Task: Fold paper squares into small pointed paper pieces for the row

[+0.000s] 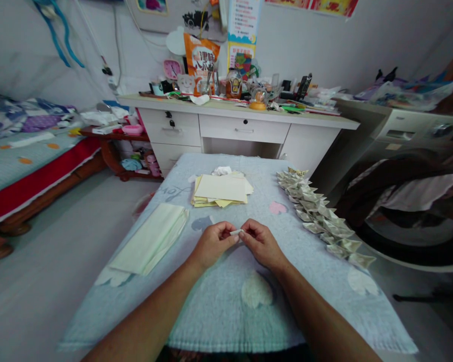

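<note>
Near the middle of the cloth-covered table (219,311), a small folded piece of pale paper (236,232) is pinched between my two hands. My left hand (217,242) grips its left end, thumb and fingers pressed together. At the other end, the fingertips of my right hand (262,242) close on it. Most of the paper is hidden by the fingers. Beyond the hands lies a stack of cream and yellow paper sheets (221,187). To the left rests a folded pile of pale green paper (153,236). Rows of folded, pointed paper pieces (320,211) run along the right side.
A crumpled white tissue (222,171) lies behind the stack. Past the table stands a white desk (245,131) crowded with jars, a clock and an orange snack bag (200,63). A bed (33,156) is at the left, a front-loading washing machine (411,171) at the right.
</note>
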A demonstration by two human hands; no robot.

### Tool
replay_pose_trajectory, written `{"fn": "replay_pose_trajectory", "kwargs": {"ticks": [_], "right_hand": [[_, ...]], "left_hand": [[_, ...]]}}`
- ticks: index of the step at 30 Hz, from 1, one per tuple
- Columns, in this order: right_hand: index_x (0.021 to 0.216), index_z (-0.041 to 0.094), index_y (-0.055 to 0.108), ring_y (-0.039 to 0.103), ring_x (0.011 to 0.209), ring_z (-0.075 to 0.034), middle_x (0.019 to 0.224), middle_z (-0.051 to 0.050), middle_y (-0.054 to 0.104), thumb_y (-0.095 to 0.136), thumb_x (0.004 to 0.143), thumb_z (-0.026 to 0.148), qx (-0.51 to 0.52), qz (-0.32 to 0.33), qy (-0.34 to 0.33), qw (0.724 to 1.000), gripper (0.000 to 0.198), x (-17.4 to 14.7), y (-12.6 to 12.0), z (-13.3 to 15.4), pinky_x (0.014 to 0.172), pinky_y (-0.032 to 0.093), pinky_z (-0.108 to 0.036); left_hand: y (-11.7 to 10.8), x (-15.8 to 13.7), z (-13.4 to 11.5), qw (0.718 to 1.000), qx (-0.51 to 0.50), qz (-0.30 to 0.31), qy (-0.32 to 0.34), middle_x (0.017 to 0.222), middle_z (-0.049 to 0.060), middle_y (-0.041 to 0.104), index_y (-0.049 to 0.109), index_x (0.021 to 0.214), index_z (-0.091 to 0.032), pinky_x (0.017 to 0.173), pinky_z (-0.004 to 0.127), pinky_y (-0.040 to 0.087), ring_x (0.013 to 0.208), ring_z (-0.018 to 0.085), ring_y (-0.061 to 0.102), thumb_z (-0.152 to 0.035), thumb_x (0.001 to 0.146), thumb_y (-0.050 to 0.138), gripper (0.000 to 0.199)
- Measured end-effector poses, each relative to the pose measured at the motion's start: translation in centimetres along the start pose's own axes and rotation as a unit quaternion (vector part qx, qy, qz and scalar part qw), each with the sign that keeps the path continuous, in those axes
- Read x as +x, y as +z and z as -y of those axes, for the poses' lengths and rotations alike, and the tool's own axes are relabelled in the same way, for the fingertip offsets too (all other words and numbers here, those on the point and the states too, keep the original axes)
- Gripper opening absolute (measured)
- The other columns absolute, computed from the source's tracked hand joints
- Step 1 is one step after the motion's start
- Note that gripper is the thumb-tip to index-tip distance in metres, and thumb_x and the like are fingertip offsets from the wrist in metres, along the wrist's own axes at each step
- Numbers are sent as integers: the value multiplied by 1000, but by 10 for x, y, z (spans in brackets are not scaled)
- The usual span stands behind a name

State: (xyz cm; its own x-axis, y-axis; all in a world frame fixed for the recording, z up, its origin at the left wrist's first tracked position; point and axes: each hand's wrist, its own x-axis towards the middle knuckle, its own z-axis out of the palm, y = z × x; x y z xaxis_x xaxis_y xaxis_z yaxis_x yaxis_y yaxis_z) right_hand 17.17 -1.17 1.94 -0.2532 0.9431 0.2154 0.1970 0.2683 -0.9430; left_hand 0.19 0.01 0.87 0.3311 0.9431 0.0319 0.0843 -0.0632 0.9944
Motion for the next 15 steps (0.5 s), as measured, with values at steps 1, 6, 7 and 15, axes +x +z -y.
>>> {"fn": "replay_pose_trajectory", "kwargs": {"ticks": [1, 6, 7, 15], "right_hand": [[75, 17, 54, 41, 60, -10, 63, 3, 46, 57, 86, 38, 3, 2, 1, 1000, 24, 0, 0, 0, 56, 32, -22], [80, 18, 54, 42, 61, -11, 66, 3, 47, 58, 86, 38, 28, 15, 10, 999, 22, 0, 2, 1, 56, 33, -22], [80, 17, 55, 42, 61, -11, 66, 3, 48, 58, 86, 38, 29, 16, 10, 999, 21, 0, 2, 1, 57, 33, -22], [76, 17, 55, 44, 60, -11, 65, 3, 51, 56, 87, 31, 6, 9, 6, 1000, 18, 1, 3, -2, 57, 34, -23]], "left_hand": [[0, 0, 0, 1000, -2, 4, 1, 68, -2, 55, 60, 81, -13, 60, 21, 40, 63, 9, 51, -30, 76, 66, 19], [-1, 0, -2, 1000, -2, 12, -8, 66, -3, 54, 59, 77, -13, 58, 21, 37, 61, 9, 48, -33, 77, 65, 20], [-1, 0, -2, 1000, 8, 11, -8, 64, -4, 52, 59, 76, -13, 56, 20, 36, 60, 9, 47, -33, 77, 65, 21], [-1, 0, 1, 1000, 20, 8, -12, 63, -3, 53, 57, 72, -14, 55, 21, 37, 59, 9, 50, -32, 74, 67, 21]]}}
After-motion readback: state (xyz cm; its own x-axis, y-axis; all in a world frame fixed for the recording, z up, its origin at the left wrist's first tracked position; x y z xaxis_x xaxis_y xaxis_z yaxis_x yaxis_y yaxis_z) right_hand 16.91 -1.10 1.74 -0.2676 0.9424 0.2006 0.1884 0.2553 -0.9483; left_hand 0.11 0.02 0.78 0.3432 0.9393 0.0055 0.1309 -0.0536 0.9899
